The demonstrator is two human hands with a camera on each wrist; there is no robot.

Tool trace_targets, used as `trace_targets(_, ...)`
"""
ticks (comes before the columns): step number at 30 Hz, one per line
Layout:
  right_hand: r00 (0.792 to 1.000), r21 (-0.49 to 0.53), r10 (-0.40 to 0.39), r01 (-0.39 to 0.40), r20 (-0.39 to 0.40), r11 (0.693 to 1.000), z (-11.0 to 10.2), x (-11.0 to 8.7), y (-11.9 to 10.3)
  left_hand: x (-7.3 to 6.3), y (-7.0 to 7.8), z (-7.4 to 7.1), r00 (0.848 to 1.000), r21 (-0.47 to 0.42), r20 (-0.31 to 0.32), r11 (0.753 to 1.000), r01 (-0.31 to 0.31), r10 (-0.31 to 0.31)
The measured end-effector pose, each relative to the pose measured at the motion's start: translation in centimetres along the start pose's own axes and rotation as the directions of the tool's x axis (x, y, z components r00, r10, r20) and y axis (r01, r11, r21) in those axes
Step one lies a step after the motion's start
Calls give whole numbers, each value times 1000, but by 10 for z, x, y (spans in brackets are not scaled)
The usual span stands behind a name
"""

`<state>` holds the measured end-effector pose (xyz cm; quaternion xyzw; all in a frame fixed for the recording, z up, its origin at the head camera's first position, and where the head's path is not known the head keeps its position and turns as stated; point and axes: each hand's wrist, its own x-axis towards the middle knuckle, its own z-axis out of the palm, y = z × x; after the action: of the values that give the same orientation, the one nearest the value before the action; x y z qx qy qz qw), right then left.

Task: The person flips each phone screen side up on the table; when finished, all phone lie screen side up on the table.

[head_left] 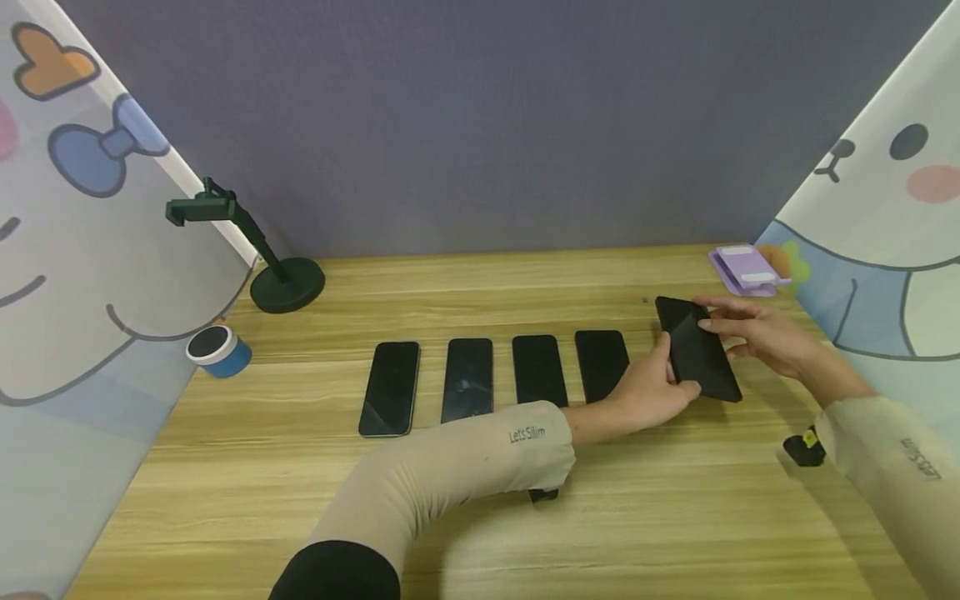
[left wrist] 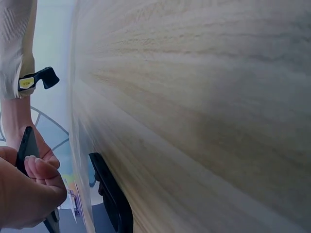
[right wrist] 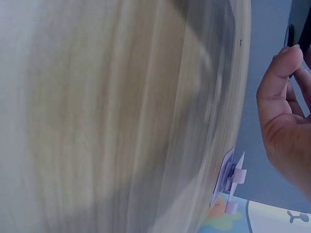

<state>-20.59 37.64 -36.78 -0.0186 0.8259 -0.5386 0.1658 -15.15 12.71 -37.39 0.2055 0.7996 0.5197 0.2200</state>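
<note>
A black smartphone (head_left: pixel 699 350) is raised above the right part of the table, tilted, its dark face up. My left hand (head_left: pixel 651 387) grips it by the lower left, thumb along the near edge. At its upper right edge my right hand (head_left: pixel 761 333) pinches it between thumb and fingers. The left wrist view shows the curled left fingers (left wrist: pixel 43 172) around the phone. In the right wrist view the right hand (right wrist: pixel 286 111) is at the image edge, with little of the phone showing. Beside the left hand lies another phone (head_left: pixel 600 354), partly covered by it.
Three more phones lie in a row to the left: one phone (head_left: pixel 390 387), another (head_left: pixel 467 375) and another (head_left: pixel 538 367). A lilac stand (head_left: pixel 746 267) is at the back right. A dark green stand (head_left: pixel 287 283) and a blue-and-white tub (head_left: pixel 221 352) stand at the left.
</note>
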Motion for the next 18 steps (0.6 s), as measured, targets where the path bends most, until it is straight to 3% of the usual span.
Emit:
trace_targets(7,996,-82,68,-63,59,995,-1,3,0,2,5,3,994,30,14,994,105,-105)
trace_targets(13,984,-147,127,-108,125,983,3,8,6,4,6,9,971,85,6,968,237,-239)
trace_targets(18,978,-164,154,-131,143,978,6,9,8,6,4,12,956,68,28,955,289,-291)
